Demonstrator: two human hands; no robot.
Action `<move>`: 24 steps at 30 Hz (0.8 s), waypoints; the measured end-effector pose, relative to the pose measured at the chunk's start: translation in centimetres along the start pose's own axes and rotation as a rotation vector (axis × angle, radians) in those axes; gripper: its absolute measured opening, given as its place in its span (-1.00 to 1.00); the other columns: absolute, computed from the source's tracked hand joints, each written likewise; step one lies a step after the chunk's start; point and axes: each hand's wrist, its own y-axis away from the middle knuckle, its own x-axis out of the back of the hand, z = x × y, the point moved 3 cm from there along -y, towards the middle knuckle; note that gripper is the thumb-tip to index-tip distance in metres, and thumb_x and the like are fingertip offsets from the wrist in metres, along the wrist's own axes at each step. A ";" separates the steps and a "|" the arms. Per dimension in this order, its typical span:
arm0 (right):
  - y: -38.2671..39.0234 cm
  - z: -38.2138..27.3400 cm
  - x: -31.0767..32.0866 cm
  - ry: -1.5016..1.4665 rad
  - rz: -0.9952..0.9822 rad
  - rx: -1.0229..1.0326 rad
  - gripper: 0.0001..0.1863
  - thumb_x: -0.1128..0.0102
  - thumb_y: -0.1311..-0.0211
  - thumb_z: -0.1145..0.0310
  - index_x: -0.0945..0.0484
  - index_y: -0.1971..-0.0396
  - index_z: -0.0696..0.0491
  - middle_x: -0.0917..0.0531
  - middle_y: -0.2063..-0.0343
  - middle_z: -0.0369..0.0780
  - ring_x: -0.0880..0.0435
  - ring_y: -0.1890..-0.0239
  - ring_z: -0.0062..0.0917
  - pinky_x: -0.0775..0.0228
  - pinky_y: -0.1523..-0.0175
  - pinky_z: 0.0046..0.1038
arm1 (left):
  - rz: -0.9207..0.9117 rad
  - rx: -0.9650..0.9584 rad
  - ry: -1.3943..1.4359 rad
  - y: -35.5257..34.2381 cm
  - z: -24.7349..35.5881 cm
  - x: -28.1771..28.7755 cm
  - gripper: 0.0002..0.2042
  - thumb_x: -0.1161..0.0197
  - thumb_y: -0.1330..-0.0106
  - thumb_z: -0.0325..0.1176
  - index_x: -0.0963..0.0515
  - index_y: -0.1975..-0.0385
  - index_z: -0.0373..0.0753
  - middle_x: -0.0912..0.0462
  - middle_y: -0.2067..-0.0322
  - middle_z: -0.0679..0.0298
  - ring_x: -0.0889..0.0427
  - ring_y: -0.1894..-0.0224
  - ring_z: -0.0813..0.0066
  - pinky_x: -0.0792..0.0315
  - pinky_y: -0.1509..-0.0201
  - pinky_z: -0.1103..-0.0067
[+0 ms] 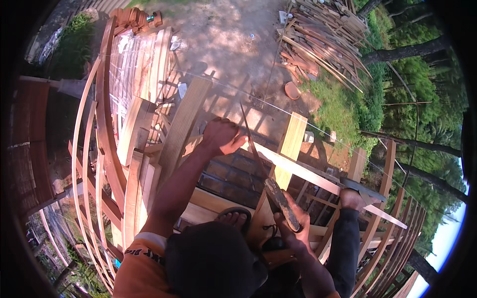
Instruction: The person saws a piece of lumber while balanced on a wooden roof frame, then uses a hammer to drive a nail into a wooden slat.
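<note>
My right hand [296, 223] is wrapped around the worn wooden handle of a handsaw [258, 161]. Its thin, dark blade shows almost edge-on, pointing away and crossing a long pale board [303, 172] near the board's left end. Beside the blade, my left hand [222, 136] is closed at that end of the board, thumb toward the saw; its fingertips are partly hidden. Toward its right end, my right foot [352, 197] in a sandal rests on the board. Whether the blade has cut into the wood cannot be made out.
Below the board lies an open timber frame, with a yellowish plank [293, 136] running under it. A thick beam [186, 116] and stacked timbers stand left. A taut string [231, 88] crosses ahead. Far right lies a wood pile [325, 39]. My sandalled left foot [233, 217] stands near the middle.
</note>
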 end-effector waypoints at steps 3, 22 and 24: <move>-5.6 1.1 -1.8 -0.039 0.078 0.193 -0.46 -0.22 -0.27 0.49 -0.45 -0.26 0.23 -0.70 0.11 -0.14 -0.58 0.13 -0.67 -0.44 -0.05 -0.53 | 0.008 -0.012 -0.008 -1.0 0.8 0.0 -0.59 -0.19 -0.31 0.06 -0.65 0.57 -0.16 -0.58 0.58 0.18 -0.61 0.41 0.14 -0.42 0.23 0.27; -3.8 1.4 0.0 0.016 0.020 0.123 -0.45 -0.21 -0.26 0.57 -0.42 -0.29 0.23 -0.70 -0.03 -0.16 -0.62 -0.06 -0.62 -0.38 -0.20 -0.53 | -0.014 -0.017 -0.015 -0.7 0.4 0.0 -0.58 -0.18 -0.32 0.06 -0.65 0.57 -0.16 -0.60 0.57 0.19 -0.59 0.43 0.16 -0.42 0.23 0.30; -3.0 1.7 0.4 0.046 0.013 0.130 -0.45 -0.25 -0.28 0.53 -0.43 -0.28 0.22 -0.70 -0.02 -0.15 -0.63 -0.05 -0.62 -0.39 -0.20 -0.53 | -0.037 0.027 -0.011 -0.4 -0.1 0.3 -0.59 -0.20 -0.30 0.05 -0.65 0.57 -0.16 -0.61 0.57 0.19 -0.60 0.41 0.17 -0.42 0.23 0.30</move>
